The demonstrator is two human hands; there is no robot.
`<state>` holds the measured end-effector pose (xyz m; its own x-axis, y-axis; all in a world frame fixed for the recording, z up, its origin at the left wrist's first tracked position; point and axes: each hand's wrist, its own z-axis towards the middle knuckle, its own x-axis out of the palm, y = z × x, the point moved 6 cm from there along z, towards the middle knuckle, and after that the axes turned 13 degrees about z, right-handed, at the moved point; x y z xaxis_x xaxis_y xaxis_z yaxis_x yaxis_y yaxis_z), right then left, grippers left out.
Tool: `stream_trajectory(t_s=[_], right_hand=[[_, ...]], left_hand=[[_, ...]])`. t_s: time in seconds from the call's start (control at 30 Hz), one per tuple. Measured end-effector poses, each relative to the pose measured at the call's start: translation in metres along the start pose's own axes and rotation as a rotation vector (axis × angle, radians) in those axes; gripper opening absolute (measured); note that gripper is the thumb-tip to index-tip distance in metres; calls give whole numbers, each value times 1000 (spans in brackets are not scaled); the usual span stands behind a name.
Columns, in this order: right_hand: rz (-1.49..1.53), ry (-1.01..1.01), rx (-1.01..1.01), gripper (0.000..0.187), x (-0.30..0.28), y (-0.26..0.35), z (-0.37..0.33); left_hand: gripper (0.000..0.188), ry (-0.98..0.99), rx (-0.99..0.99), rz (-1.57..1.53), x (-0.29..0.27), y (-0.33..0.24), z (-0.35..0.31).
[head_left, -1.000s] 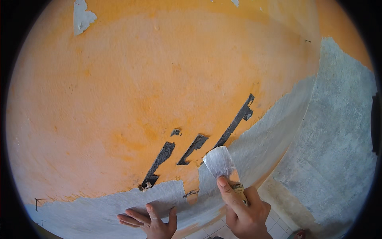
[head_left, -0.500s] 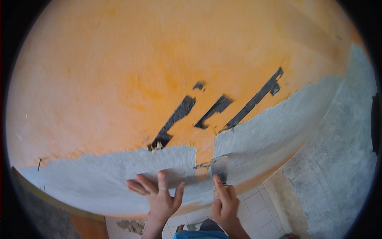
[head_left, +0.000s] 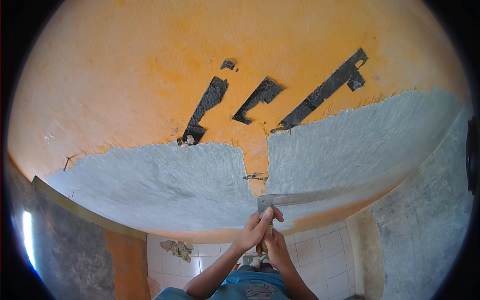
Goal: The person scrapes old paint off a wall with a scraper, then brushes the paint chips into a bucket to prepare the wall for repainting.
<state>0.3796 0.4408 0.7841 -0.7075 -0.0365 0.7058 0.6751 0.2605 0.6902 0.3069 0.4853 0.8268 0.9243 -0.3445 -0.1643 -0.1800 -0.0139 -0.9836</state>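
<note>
A putty knife (head_left: 264, 201) stands with its metal blade upward at the foot of a narrow orange strip (head_left: 256, 155) in the wall's grey area. My right hand (head_left: 278, 250) is wrapped round its handle. Above it, my left hand (head_left: 254, 231) is closed on the same knife, thumb near the base of the blade. Grey scraped or coated surface (head_left: 195, 175) lies left of the strip, with another grey patch (head_left: 345, 145) to its right. Whether the blade edge touches the wall I cannot tell.
Black peeling bands (head_left: 320, 95) mark the orange wall (head_left: 140, 75) higher up. Two thin nails or wires, one a nail (head_left: 66, 162), stick out at the left. Below, crumpled debris (head_left: 177, 248) lies on white floor tiles (head_left: 315, 255). A grey side wall (head_left: 425, 225) stands right.
My left hand has left the wall and joined my right hand on the putty knife. The view has shifted, showing more floor and the wall higher in the picture.
</note>
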Motion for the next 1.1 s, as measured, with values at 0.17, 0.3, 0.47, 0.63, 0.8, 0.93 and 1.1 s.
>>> stream_trajectory(t_s=[0.17,0.3,0.47,0.63,0.8,0.93,1.1], right_hand=[[-184,29,-32,30,-2,1,-2],[-412,-82,-239,26,-8,0,1],[-614,-131,-277,21,-14,-2,-3],[-614,-140,-306,20,-12,1,-7],[-625,-158,-310,20,-15,1,-5],[-569,-141,-206,19,-21,-5,-2],[-660,-148,-375,18,-18,3,-6]], left_hand=[[46,52,-41,-282,5,-3,10],[41,57,-87,-402,11,0,12],[38,56,-44,-551,17,-3,12],[38,121,-29,-532,16,-4,15],[39,69,-134,-527,17,2,15],[41,78,-106,-501,18,-4,16],[44,71,-113,-457,17,-5,18]])
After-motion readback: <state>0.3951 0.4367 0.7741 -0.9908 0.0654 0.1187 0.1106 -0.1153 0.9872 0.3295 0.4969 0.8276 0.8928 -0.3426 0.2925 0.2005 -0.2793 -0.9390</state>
